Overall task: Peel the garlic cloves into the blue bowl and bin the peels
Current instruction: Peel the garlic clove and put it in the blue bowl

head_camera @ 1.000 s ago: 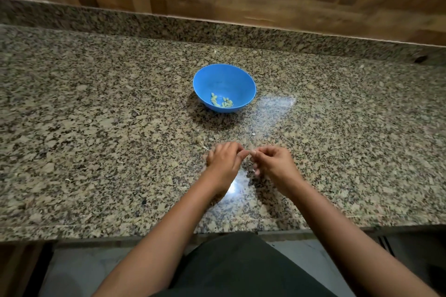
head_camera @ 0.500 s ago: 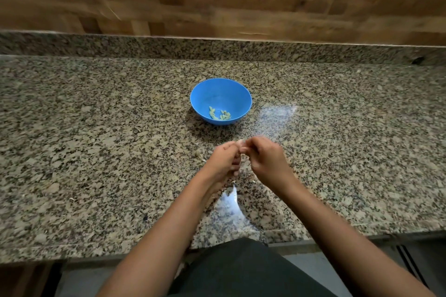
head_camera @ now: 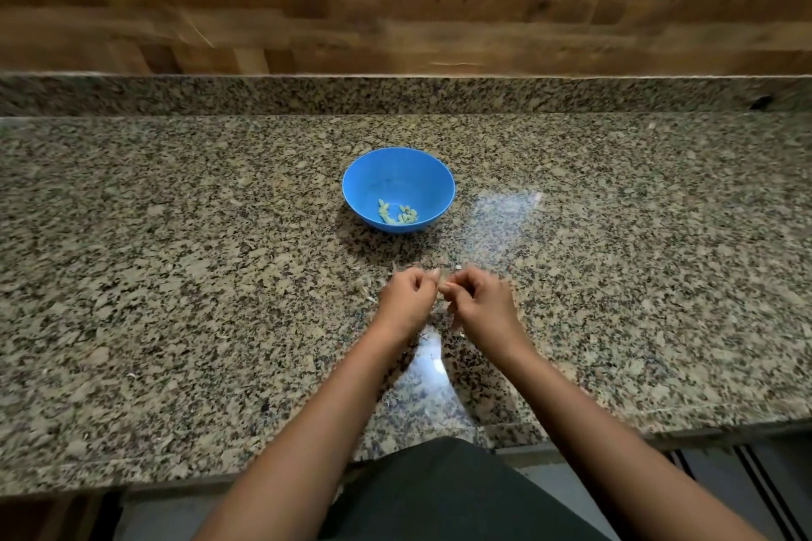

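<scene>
As they did 0.5 s ago, left hand (head_camera: pixel 406 299) and right hand (head_camera: pixel 481 305) pinch 1 clove (head_camera: pixel 443 286) — fingers curled.

left hand (head_camera: pixel 406 299) and right hand (head_camera: pixel 481 303) now nearer the blue bowl (head_camera: pixel 397 174), closer together than before

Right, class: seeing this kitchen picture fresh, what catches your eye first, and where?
The blue bowl stands out on the granite counter, pale peeled cloves in its bottom. Nearer the person, the left hand and right hand meet, fingertips pinching a small garlic clove between them.
</scene>
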Tool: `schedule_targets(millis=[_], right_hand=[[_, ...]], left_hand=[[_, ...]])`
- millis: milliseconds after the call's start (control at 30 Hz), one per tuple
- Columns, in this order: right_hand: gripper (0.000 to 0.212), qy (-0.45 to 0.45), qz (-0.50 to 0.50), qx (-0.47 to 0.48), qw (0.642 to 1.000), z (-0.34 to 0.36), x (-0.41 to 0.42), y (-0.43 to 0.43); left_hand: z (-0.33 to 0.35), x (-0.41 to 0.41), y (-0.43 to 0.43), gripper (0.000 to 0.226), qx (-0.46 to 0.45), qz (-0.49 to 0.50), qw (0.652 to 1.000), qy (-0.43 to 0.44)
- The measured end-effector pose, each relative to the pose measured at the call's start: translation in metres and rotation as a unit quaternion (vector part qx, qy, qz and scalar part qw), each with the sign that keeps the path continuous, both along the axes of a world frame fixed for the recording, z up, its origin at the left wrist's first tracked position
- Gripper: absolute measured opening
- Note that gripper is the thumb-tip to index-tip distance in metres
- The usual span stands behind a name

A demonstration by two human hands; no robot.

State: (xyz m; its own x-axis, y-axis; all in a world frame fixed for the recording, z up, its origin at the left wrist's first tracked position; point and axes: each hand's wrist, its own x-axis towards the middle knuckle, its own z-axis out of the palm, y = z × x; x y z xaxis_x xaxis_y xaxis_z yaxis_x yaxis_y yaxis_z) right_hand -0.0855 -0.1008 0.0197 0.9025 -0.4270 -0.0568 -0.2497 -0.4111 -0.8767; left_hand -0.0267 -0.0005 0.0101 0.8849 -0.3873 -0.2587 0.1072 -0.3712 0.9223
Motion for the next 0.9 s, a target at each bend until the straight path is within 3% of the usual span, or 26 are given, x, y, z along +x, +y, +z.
schedule_targets(millis=[67, 133, 167, 300, 400, 500, 567, 633, 700, 800, 900], right_hand=[[0.010, 0.035, -0.036, 0.187, 0.981, 0.000, 0.000, -0.004], [0.013, 0.055, -0.041, 0.308, 0.949, 0.003, 0.000, -0.008], [0.015, 0.053, -0.034, 0.342, 0.938, 0.003, 0.000, -0.009], [0.020, 0.046, -0.016, 0.404, 0.913, 0.007, -0.001, -0.008], [0.017, 0.062, -0.003, 0.364, 0.929, 0.008, -0.003, -0.007], [0.012, 0.050, -0.004, 0.144, 0.988, 0.004, -0.005, -0.002], [0.013, 0.004, 0.022, -0.049, 0.999, 0.002, -0.007, 0.002], [0.017, -0.036, 0.050, -0.162, 0.985, -0.001, -0.007, 0.003], [0.013, -0.039, 0.032, -0.131, 0.990, -0.004, -0.005, 0.002], [0.010, -0.003, -0.011, 0.055, 0.998, 0.000, -0.002, 0.004], [0.010, 0.000, 0.019, 0.021, 1.000, 0.002, -0.003, 0.002]], left_hand=[[-0.001, -0.001, 0.006, 0.028, 0.004, 0.001, 1.000, -0.003], [-0.003, 0.000, 0.011, 0.015, -0.025, -0.012, 1.000, 0.013], [-0.004, 0.000, 0.013, 0.006, -0.043, -0.028, 0.999, 0.018], [-0.003, -0.001, 0.017, 0.015, -0.060, -0.062, 0.996, -0.031], [0.000, -0.004, 0.018, 0.009, -0.046, -0.054, 0.995, -0.069], [0.002, -0.003, 0.017, 0.003, -0.009, -0.066, 0.993, -0.098], [0.006, -0.001, 0.016, 0.006, -0.060, -0.060, 0.996, 0.007], [0.010, -0.001, 0.016, 0.008, -0.150, -0.047, 0.977, 0.140], [0.009, -0.001, 0.015, 0.008, -0.179, -0.034, 0.973, 0.145], [0.005, -0.002, 0.014, 0.008, -0.170, -0.013, 0.982, 0.083], [0.004, -0.001, 0.015, 0.008, -0.171, 0.009, 0.983, 0.072]])
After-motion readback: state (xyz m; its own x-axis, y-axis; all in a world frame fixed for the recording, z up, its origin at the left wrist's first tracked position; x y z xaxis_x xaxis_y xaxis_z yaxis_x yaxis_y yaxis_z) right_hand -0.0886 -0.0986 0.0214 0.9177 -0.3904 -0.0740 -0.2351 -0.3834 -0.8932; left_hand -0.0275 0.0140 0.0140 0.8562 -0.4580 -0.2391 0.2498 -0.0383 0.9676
